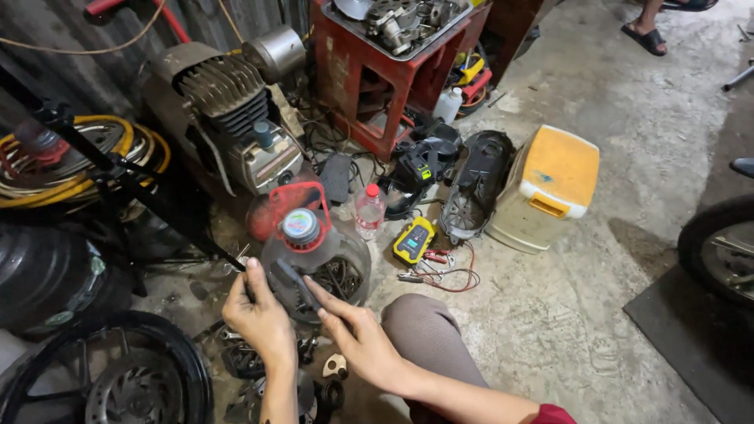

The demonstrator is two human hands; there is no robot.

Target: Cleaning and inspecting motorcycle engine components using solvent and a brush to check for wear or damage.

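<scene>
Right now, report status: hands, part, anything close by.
Left hand and right hand both grip small dark part. Clear jug directly behind. Loose parts below hands.

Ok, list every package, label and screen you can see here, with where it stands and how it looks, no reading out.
Yellow handheld meter: on the floor by the red leads, rectangular, with a small dark screen.
Small clear bottle: upright on the floor beside the big jug, red cap, pale label band.
Big clear jug: just beyond both hands, red handle, round blue-green label on its cap.
White bottle: beside the red stand, plain.
</scene>
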